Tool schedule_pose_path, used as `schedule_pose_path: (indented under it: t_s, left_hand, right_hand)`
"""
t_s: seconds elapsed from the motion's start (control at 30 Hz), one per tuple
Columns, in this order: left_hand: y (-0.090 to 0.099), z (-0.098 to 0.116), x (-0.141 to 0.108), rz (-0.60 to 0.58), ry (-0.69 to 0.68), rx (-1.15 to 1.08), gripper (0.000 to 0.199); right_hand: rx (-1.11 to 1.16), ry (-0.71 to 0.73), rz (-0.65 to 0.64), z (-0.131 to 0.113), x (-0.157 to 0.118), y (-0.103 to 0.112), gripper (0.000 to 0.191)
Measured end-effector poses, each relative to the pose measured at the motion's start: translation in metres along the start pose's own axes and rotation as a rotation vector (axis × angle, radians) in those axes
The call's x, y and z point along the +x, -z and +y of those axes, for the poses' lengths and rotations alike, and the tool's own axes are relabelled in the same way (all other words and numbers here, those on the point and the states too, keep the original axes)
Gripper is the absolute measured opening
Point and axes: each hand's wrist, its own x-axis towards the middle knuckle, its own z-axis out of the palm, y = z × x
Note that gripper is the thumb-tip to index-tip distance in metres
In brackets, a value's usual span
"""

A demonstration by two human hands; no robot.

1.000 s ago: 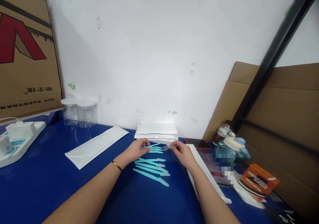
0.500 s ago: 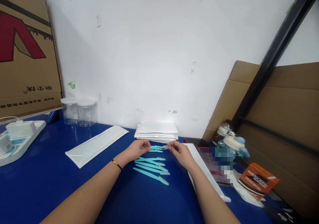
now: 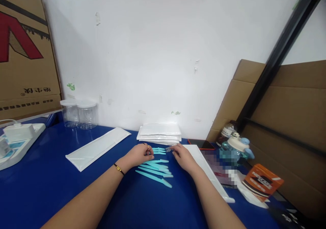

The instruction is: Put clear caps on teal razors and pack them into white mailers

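Note:
Near the middle of the blue table, several turquoise eyebrow razors lie side by side in a small row. At the row's left end is my left hand, its fingers curled in by the handles; whatever is between the fingertips is hidden. My right hand rests at the row's right end, fingers apart, with the index finger reaching to the greyish tips of the razors. Closer to me, a loose fan of turquoise razors lies on the table, its top handles partly under my left hand.
Behind the hands sits a stack of white padded packets. One white packet lies left, another under my right forearm. A phone, teal bottle and orange box stand right; clear jars and a power strip left.
Half a second ago both hands held a razor stretched between them over the row. Now it lies with the others, the left fingers have drawn slightly back, and the right fingers have loosened.

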Motion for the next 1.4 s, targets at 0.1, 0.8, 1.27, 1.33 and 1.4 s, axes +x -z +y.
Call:
schedule_pose_path:
  t_s: [0.1,0.8,1.27,1.33,1.4]
  left_hand:
    - [-0.0006,-0.0005,0.0019,0.11,0.025,0.2,0.023]
    - [-0.0006,0.0027,0.0081,0.114,-0.044,0.417,0.021]
    - [0.0001,0.0005,0.0051,0.088,-0.027,0.397,0.023]
    - [0.0002,-0.0001,0.0058,0.082,-0.02,0.391,0.022]
    - [0.0008,-0.0001,0.0057,0.078,-0.021,0.39,0.021]
  right_hand:
    - [-0.169,-0.02,-0.048,0.0039,0.0008,-0.0026,0.036]
    - [-0.395,0.021,-0.036,0.0,0.0031,-0.0064,0.018]
    - [-0.231,0.038,-0.096,-0.0006,0.0034,-0.004,0.015]
    - [-0.278,0.036,-0.083,-0.0027,0.0035,-0.0062,0.013]
    - [-0.301,0.036,-0.063,-0.0043,0.0033,-0.0079,0.013]
